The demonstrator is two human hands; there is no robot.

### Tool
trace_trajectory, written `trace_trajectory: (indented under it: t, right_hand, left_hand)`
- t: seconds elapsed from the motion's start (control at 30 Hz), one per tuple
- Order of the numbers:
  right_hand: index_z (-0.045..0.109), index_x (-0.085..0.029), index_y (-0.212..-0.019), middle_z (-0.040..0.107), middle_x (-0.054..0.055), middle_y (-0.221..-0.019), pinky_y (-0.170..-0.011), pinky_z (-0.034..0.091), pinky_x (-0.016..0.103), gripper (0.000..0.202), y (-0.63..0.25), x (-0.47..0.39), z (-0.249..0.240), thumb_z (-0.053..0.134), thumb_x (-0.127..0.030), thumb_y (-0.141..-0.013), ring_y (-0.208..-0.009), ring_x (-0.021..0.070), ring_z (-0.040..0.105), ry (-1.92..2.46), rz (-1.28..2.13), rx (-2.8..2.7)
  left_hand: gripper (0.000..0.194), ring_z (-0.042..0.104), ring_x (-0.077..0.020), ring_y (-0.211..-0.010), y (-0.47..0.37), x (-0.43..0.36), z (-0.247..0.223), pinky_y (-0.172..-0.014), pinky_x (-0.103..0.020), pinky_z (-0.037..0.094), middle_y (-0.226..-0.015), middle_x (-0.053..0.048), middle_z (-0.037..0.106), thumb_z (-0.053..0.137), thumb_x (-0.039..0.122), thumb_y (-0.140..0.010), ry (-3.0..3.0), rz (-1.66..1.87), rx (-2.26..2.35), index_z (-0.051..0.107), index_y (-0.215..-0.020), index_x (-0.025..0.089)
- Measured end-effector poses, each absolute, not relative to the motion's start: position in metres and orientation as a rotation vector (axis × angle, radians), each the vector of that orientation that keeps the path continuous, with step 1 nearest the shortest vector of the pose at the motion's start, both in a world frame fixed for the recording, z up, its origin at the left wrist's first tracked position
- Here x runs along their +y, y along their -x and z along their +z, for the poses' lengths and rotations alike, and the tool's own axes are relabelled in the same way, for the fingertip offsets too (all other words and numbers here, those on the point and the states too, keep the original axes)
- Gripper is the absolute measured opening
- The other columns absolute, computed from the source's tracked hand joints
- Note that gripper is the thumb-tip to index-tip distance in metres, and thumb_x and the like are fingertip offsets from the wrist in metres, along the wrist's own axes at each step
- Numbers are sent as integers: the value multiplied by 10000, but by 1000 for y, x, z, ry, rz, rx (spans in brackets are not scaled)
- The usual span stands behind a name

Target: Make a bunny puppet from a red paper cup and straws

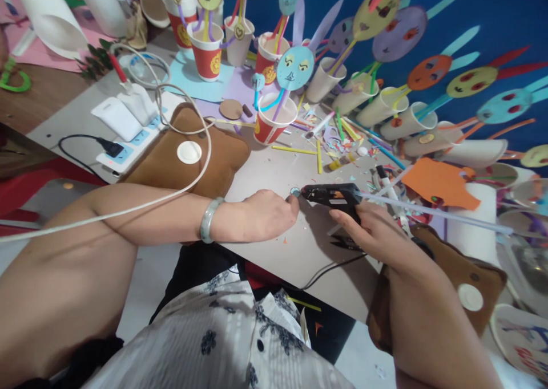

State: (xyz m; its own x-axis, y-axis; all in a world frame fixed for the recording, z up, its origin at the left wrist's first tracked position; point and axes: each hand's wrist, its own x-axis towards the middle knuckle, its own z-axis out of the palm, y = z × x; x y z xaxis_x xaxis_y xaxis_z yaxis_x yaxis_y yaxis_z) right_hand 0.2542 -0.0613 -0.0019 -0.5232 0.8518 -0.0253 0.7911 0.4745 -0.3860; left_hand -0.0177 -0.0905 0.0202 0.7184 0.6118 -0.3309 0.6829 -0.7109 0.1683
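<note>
My left hand (272, 215), below a jade bangle (211, 220), pinches a small pale blue disc (295, 191) between thumb and finger above the table. My right hand (381, 229) is wrapped round a black glue gun (331, 196), whose nozzle meets or nearly meets the disc. From the gun's back a long clear glue stick (445, 212) runs to the right. Just beyond my hands stands a red and white paper cup (274, 121) with a blue paper face (295, 68) on a stem.
Several cups with paper faces line the blue wall (479, 1). A power strip (128, 149) and brown cushion (201, 149) lie left, with a white cable looping over my left arm. Paper scraps, an orange sheet (445, 185) and another brown cushion (466, 269) are right.
</note>
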Motion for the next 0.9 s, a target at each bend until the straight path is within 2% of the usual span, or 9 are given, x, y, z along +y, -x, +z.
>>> trace_trajectory:
  t: [0.3,0.53,0.8,0.9]
  right_hand:
    - [387,-298,-637,449,15,-590,-532,332,374,609,-248,-62,-3,385,-733,-1063,-514,185,427,1414,585,-2575]
    - [406,-303,-671,489,29,-612,-564,398,384,582,-247,-62,-3,396,-746,-1048,-553,213,504,1505,610,-2570]
    - [449,-301,-674,485,27,-594,-559,403,386,592,-247,-62,-1,377,-754,-1049,-548,213,488,1550,632,-2587]
    - [421,-302,-662,473,22,-586,-554,397,384,594,-246,-63,-1,392,-755,-1045,-541,207,472,1533,641,-2580]
  left_hand:
    - [507,804,-281,-891,17,-91,20,-733,-362,566,-946,-196,795,364,-2,-1015,-2650,-380,1030,495,-1496,-90]
    - [511,803,-290,-857,16,-91,18,-706,-365,562,-910,-194,791,417,1,-1013,-2648,-337,1052,505,-1507,-98]
    - [536,803,-294,-869,16,-91,17,-695,-364,547,-912,-201,789,393,-7,-1011,-2663,-360,1043,484,-1530,-104]
    - [545,806,-290,-879,16,-91,17,-703,-357,554,-918,-199,795,412,1,-1017,-2654,-358,1049,461,-1548,-109]
